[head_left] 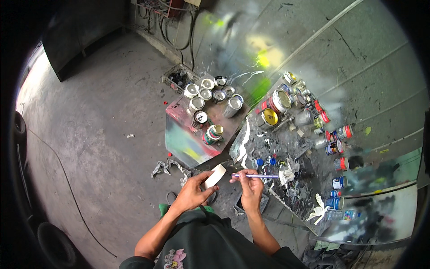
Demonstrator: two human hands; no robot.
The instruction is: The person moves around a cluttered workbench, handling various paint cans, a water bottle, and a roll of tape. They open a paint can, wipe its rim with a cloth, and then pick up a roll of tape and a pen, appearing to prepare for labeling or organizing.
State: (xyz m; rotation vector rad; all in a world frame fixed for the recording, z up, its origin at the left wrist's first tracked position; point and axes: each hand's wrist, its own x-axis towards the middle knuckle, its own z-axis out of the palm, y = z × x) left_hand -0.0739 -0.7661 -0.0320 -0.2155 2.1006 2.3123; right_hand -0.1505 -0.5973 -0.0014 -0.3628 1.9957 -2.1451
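In the lower middle, my left hand (191,193) is closed around a roll of cream masking tape (215,176), tilted with its outer band facing up. To its right, my right hand (251,192) pinches a slim purple-and-white pencil (266,176) between thumb and fingers. The pencil lies nearly level, its dark end pointing left toward the tape, and a small gap separates the two. Crumpled white paper (286,175) shows just past the pencil's right end, on the paint-stained bench.
A low stand (179,114) ahead carries several paint cans. On the stained bench (264,143) at right are more cans, bottles and rags. A plastic crate (172,78) sits by the wall. Tyres (56,242) and a cable (67,179) lie at left; crumpled masking (172,170) litters the floor.
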